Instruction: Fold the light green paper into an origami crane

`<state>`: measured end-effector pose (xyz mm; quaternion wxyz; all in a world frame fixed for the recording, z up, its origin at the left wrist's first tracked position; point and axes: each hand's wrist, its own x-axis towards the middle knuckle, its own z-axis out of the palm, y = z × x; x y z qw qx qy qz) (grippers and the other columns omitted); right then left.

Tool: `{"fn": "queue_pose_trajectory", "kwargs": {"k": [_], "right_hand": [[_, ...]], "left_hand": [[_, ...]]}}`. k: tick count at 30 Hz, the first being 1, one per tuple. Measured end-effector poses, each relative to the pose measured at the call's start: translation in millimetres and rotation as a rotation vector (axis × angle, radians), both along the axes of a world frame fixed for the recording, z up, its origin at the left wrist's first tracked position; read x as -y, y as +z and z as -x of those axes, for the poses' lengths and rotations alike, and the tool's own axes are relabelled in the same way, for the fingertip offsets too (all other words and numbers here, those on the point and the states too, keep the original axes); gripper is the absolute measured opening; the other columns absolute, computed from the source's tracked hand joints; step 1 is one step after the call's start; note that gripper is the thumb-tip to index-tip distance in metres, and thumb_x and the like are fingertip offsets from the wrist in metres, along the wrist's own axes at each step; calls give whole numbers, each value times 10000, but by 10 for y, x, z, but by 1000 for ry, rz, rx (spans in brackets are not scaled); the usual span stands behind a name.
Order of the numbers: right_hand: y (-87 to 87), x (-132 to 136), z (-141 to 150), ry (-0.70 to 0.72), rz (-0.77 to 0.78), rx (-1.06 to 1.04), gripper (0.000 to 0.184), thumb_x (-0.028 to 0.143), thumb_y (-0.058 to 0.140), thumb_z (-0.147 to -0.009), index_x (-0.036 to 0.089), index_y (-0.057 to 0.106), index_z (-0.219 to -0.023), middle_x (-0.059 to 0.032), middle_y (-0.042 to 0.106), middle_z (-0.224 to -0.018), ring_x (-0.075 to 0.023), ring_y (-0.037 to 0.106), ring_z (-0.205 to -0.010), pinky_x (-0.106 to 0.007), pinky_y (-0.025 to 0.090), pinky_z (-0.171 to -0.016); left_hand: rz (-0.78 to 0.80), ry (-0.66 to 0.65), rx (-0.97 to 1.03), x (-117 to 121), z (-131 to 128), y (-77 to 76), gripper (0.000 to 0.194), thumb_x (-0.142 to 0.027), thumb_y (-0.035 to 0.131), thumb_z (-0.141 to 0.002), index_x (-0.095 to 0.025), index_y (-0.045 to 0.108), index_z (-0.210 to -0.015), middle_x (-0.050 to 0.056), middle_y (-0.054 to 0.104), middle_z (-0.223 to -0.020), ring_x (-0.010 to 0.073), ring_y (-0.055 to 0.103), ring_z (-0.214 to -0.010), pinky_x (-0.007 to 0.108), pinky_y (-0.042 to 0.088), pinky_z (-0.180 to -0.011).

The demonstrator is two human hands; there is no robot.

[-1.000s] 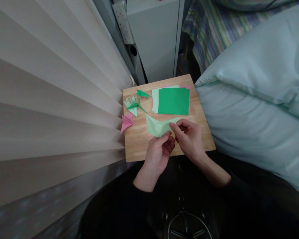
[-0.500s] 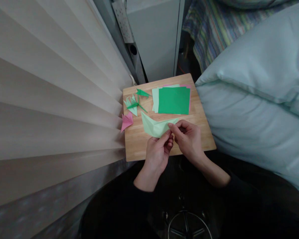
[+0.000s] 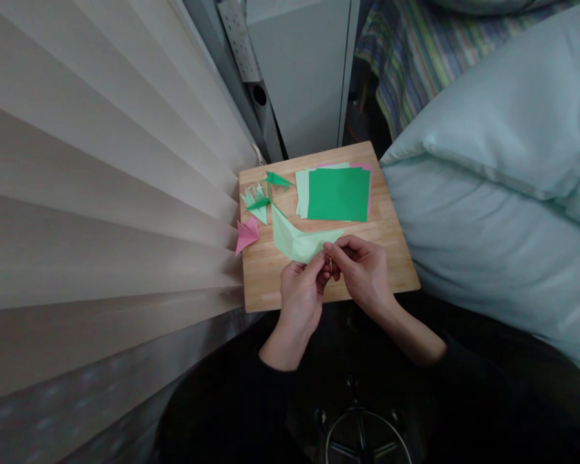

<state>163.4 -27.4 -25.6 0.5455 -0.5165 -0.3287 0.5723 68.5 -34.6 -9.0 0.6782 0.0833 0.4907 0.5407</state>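
Note:
A pale green origami paper (image 3: 297,241), folded into a long shape with a pointed left end, is held above the wooden board (image 3: 265,290). My left hand (image 3: 303,287) pinches its lower edge between thumb and fingers. Close beside it, my right hand (image 3: 365,267) grips the paper's right part, thumb and forefinger pressed together. The two hands' fingertips nearly meet, and the folds under them are hidden. Behind the held paper lies a stack of paper sheets (image 3: 339,194), dark green on top with pale green and pink edges showing.
Folded paper pieces lie along the board's left side: a pink one (image 3: 247,235), a pale green one (image 3: 257,205) and dark green ones (image 3: 279,180). A pleated curtain (image 3: 125,212) borders the left, a light blue quilt (image 3: 488,193) the right. A cabinet (image 3: 299,77) stands behind.
The pale green paper has shifted slightly left, its left point tilting up towards the dark green pieces. Both hands stay on it with small finger movements.

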Motion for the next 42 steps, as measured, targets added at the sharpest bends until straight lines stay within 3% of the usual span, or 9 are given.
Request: {"fn": "queue_pose_trajectory", "kwargs": {"k": [7, 17, 24, 30, 42], "right_hand": [[15, 10, 29, -30, 21, -32, 315, 411, 864, -744, 177, 668, -666, 30, 619, -543, -85, 524, -437, -209, 434, -404], [-6, -27, 13, -95, 97, -117, 297, 363, 869, -687, 180, 646, -614, 24, 642, -524, -88, 553, -430, -210, 456, -416], [-17, -25, 25, -146, 95, -145, 265, 313, 870, -661, 188, 637, -652, 61, 609, -532, -63, 492, -393, -190, 400, -363], [-41, -20, 19, -136, 124, -181, 270, 304, 874, -645, 188, 631, -656, 59, 620, -572, -68, 520, -431, -183, 403, -371], [15, -15, 28, -91, 133, -129, 322, 415, 876, -677, 177, 664, -636, 38, 613, -543, -66, 482, -412, -206, 401, -385]], "left_hand": [[-17, 11, -40, 8, 3, -11, 312, -292, 938, -608, -100, 707, -693, -3, 658, -622, 59, 566, -533, 182, 458, -521], [-111, -43, -264, 9, 40, -84, 285, -334, 905, -677, -116, 730, -733, 30, 729, -639, 101, 655, -533, 214, 545, -577], [-58, -9, -201, -2, 48, -22, 304, -336, 895, -694, -124, 695, -781, 36, 755, -682, 101, 682, -540, 189, 545, -571], [-74, -35, -218, -7, 57, -32, 289, -345, 865, -743, -120, 696, -810, 48, 764, -711, 98, 690, -563, 184, 539, -589], [-26, -9, -188, -9, 48, -4, 273, -336, 872, -742, -119, 707, -766, 34, 749, -708, 81, 658, -546, 203, 537, -609]]}}
